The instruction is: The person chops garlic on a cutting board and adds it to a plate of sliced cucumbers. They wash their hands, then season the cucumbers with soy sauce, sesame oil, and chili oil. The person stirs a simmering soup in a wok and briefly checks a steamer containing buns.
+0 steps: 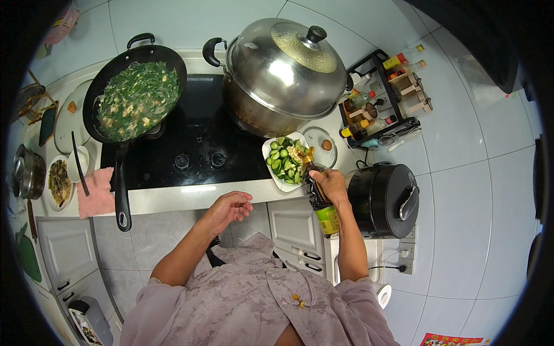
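My right hand (333, 187) is wrapped around the upper part of a plastic bottle of dark sauce (317, 197) with a green and yellow label. Its yellow cap end leans over a white dish (284, 187) of sliced cucumber (282, 160) topped with chopped garlic (296, 154). Whether any sauce is flowing cannot be made out. Just off the counter's front edge, my left hand (229, 212) hangs with fingers loosely curled and apart, holding nothing.
A wok (181, 82) of greens and egg in broth sits on the black hob (199, 112), its handle jutting past the counter. Beside it stands a large lidded steamer pot (259, 78). An electric cooker (368, 203), a glass lid (318, 137) and a condiment rack (381, 60) are on the right.
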The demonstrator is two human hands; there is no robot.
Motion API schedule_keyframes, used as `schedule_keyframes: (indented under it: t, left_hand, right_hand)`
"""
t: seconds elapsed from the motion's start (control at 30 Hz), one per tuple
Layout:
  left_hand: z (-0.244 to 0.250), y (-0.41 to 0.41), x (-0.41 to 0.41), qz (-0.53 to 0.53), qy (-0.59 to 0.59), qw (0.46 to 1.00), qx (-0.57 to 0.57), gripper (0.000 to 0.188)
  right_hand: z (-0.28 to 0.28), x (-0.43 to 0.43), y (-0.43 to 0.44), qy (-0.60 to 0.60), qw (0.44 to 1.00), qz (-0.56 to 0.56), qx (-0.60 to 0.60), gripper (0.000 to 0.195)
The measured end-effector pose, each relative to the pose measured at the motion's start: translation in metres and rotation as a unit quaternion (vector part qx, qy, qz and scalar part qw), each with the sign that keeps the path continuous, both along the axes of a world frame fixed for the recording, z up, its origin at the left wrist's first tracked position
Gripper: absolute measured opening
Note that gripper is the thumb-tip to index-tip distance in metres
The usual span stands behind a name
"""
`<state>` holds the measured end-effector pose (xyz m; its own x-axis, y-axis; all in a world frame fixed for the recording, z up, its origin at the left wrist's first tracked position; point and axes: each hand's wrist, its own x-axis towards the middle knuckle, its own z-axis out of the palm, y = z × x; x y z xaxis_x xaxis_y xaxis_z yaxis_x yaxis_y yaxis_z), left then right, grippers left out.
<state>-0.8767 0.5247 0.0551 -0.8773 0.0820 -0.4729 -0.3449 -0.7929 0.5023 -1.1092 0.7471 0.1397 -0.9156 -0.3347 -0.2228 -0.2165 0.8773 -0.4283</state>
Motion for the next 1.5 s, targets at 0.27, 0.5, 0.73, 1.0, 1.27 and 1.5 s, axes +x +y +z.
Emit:
schedule_keyframes:
  t: [0.27, 0.5, 0.73, 1.0, 1.27, 1.5]
  left_hand:
    - [0.004, 0.004, 0.0, -0.005, -0.009, 1.0, -0.01, 0.023]
    - [0.013, 0.013, -0.009, -0.02, 0.021, 0.999, -0.028, 0.021]
    - [0.026, 0.04, -0.02, -0.07, 0.038, 0.996, -0.05, 0.021]
    - [0.03, 0.05, -0.004, -0.056, 0.023, 0.997, -0.044, 0.021]
    - [0.021, 0.036, 0.018, -0.004, 0.0, 0.999, -0.04, 0.022]
    - [0.01, 0.028, 0.02, 0.008, -0.007, 1.0, -0.019, 0.021]
  right_hand:
    - [-0.014, -0.001, 0.027, 0.043, 0.995, -0.026, -0.092, 0.054]
    - [0.001, 0.031, 0.047, -0.017, 0.965, -0.069, -0.253, 0.047]
    - [0.001, 0.055, 0.071, -0.061, 0.954, -0.102, -0.274, 0.048]
    - [-0.023, 0.055, 0.072, -0.029, 0.974, -0.057, -0.219, 0.049]
    - [-0.026, 0.052, 0.053, -0.018, 0.992, -0.046, -0.116, 0.053]
    - [-0.032, 0.035, 0.044, 0.022, 0.998, -0.015, -0.065, 0.061]
